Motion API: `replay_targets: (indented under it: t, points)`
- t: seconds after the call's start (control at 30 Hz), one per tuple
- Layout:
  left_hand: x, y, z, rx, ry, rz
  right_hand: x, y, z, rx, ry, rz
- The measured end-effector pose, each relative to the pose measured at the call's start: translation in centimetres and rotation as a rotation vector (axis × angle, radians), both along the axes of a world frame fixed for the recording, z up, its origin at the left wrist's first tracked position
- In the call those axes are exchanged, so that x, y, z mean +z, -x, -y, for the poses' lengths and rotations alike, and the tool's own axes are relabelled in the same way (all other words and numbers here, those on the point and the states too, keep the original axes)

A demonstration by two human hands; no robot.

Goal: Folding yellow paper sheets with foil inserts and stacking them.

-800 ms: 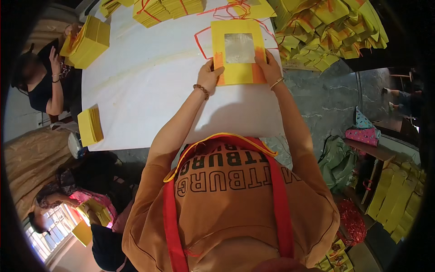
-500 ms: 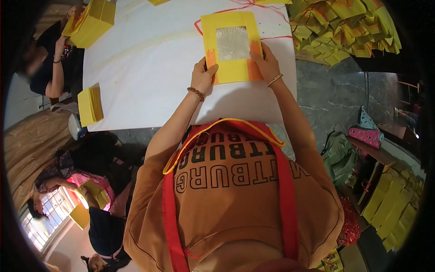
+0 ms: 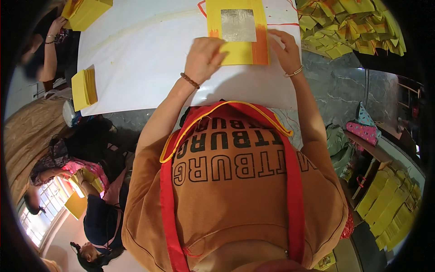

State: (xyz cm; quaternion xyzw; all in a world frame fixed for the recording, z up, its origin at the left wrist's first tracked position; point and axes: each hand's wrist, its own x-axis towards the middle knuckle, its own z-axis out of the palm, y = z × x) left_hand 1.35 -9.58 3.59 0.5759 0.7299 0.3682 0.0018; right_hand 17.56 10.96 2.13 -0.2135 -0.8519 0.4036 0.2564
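Note:
Yellow joss paper (image 3: 238,53) with a silver square in its middle and orange-coloured sides lies on the white table (image 3: 145,68), running past the top of the view. My left hand (image 3: 204,56), wearing a beaded bracelet, hovers by its lower left corner, slightly blurred. Its thumb and fingers are apart, and nothing shows between them. Beside the right edge of the paper is my right hand (image 3: 286,51), with a bangle at the wrist. Its fingers are loosely curved and spread, holding nothing.
Red string (image 3: 283,24) runs across the table beyond the paper. A small yellow stack (image 3: 84,89) stands at the table's left edge. At the far left a co-worker's hand (image 3: 56,25) touches a bigger yellow stack (image 3: 88,13). Folded yellow papers (image 3: 353,27) are heaped at far right.
Both hands have let go of the joss paper and moved apart from its sides. The paper sits higher in the view, as does the table.

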Motion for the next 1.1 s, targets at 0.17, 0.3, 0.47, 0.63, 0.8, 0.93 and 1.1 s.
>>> replay_targets:
  t: [0.17,0.3,0.47,0.63,0.8,0.93,1.1]
  points:
    - [-0.2,-1.0,-1.1,-0.226,0.095,-0.192,-3.2,-1.3,-0.5,0.203,-0.302,0.042]
    - [-0.6,-1.1,-1.5,-0.196,0.15,-0.181,-2.6,-1.4,0.3,0.075,0.781,-0.145]
    - [-2.5,-0.8,-1.1,0.174,0.006,0.24,-1.7,-1.0,1.5,-0.015,0.952,-0.295]
    - [-2.4,-1.2,-2.6,-0.064,-0.14,0.881,-2.9,-0.3,2.9,0.129,0.853,-0.264]
    - [-2.7,-2.8,-2.7,0.077,-0.17,1.187,-2.4,-0.2,3.4,0.115,0.882,-0.294]
    - [-2.0,-3.2,-2.5,0.139,-0.279,1.356,-2.4,0.0,3.2,0.096,0.859,-0.28]
    - [-0.7,-1.3,-0.8,-0.034,-0.038,-0.201,-3.0,-0.8,1.5,0.071,0.605,-0.238]
